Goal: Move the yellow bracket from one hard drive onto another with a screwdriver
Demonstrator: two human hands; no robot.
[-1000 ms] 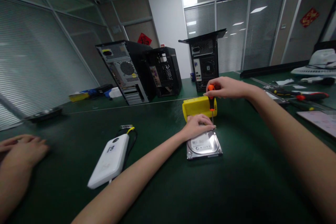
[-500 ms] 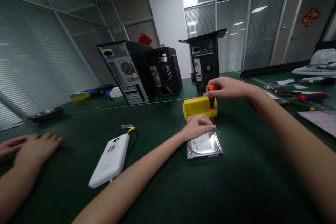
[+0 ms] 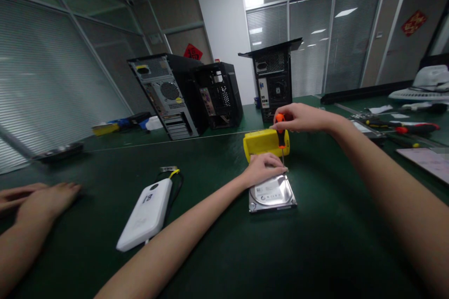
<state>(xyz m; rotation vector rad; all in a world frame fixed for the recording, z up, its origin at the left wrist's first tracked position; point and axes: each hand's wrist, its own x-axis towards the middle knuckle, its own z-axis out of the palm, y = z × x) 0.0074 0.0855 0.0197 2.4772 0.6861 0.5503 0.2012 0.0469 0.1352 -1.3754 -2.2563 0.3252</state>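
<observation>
Grips an orange-and-black screwdriver [image 3: 281,136] by the handle in the right hand [image 3: 294,117], with fingers closed around it and the shaft pointing down, nearly upright, at the one o'clock corner of a silver hard drive [image 3: 273,194]. Lays the left hand [image 3: 263,169] over the drive's far end, around twelve o'clock, with fingers bent and fingertips just beside the screwdriver's tip; cannot tell whether the thumb pinches the edge, nor exactly what the tip meets. Has the drive flat on the dark green table [image 3: 224,252], label side up. Finds, reckoning from the drive, a yellow holder-like piece [image 3: 261,142] just beyond at twelve o'clock, a white device [image 3: 145,215] at nine, and a red-and-black tool [image 3: 419,128] well apart at two. Faces three computer cases [image 3: 191,91] between ten and twelve. Shares the table with another person's hands [image 3: 49,201], farther out at nine.
</observation>
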